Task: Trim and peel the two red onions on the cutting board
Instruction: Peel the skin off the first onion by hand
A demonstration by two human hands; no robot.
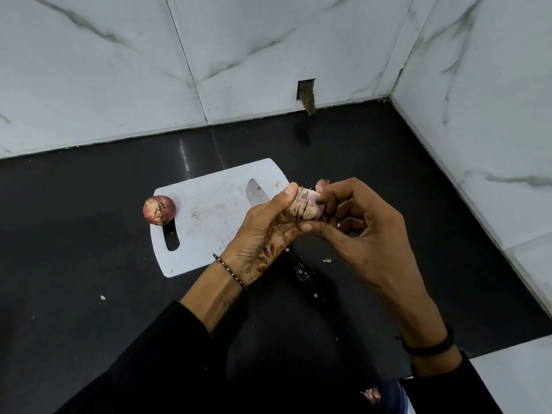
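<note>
Pale, half-stripped onion point(307, 206) sits clamped in the grip of the left hand point(265, 228), raised above the cutting board point(209, 213), likely so the right hand point(361, 234) can pinch its loose skin and pull. At the board's left end waits the second onion point(159, 210), unpeeled. Under the hands the knife point(255, 193) lies across the board's edge onto the dark worktop point(89, 234), clear of the peeling.

1. A glossy black countertop point(89, 234) lies before me.
2. A white cutting board point(209, 216) rests flat on it.
3. A knife point(302, 276) lies with its handle off the board's near right edge.
4. Pale scraps point(327, 260) lie right of the board.
</note>
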